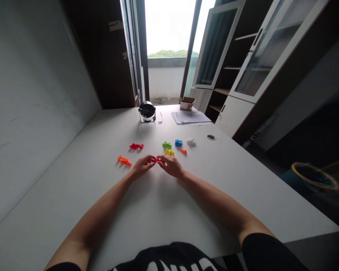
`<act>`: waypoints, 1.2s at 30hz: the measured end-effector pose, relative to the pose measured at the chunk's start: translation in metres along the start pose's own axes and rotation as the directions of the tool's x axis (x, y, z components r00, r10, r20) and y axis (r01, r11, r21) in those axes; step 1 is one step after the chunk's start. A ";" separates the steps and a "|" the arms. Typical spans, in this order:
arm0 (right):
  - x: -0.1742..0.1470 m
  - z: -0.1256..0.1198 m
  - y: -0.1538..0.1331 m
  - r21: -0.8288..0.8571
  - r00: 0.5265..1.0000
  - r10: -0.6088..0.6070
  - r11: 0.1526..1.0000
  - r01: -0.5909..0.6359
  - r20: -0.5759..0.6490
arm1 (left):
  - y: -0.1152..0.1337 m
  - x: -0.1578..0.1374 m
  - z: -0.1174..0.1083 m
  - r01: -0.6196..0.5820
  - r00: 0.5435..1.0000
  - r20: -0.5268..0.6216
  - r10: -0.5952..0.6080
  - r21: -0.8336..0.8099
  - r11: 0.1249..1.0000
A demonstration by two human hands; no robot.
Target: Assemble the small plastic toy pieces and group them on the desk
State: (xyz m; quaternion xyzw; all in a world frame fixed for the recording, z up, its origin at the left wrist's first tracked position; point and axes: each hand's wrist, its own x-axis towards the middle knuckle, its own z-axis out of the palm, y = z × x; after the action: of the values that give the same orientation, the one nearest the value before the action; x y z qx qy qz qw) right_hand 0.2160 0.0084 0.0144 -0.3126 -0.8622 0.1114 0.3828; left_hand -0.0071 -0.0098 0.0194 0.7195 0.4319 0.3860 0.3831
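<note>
Between the fingertips of both hands is a small red plastic piece (157, 160), partly hidden by the fingers. My left hand (143, 165) pinches its left side, and my right hand (171, 165) grips it from the right. Just beyond lie a yellow piece (169, 152), a green piece (167, 144) and a blue piece (178, 143). A single orange piece (183, 151) and a white piece (191, 141) sit to their right. On the left are a joined-looking red cluster (136, 146) and an orange cluster (124, 161).
A round black device on a stand (147, 111) is at the far side of the white table (107, 131). Papers (191, 117) and an open cardboard box (187, 103) lie far right. A cable hole (211, 137) is near the right edge, with a bin (313, 177) beyond.
</note>
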 end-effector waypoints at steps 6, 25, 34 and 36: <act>0.000 0.001 0.001 0.014 1.000 -0.027 1.000 0.026 0.012 | 0.003 0.001 -0.003 0.002 0.999 0.039 -0.003 0.014 1.000; 0.001 0.000 0.001 0.014 0.989 -0.123 0.992 0.122 0.078 | -0.003 0.003 -0.004 0.039 0.998 0.053 -0.044 0.083 0.996; 0.001 -0.003 -0.002 -0.031 0.990 -0.119 0.992 0.121 0.069 | -0.001 0.002 -0.005 0.034 0.999 0.036 -0.036 0.060 0.998; 0.001 -0.003 -0.003 -0.036 0.993 -0.103 0.994 0.105 0.060 | 0.000 0.002 -0.004 0.027 0.999 0.045 -0.028 0.010 1.000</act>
State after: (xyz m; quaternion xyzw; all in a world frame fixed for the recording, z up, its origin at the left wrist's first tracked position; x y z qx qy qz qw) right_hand 0.2163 0.0068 0.0188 -0.2713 -0.8900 0.0833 0.3568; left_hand -0.0103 -0.0069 0.0215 0.7238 0.4349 0.3624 0.3944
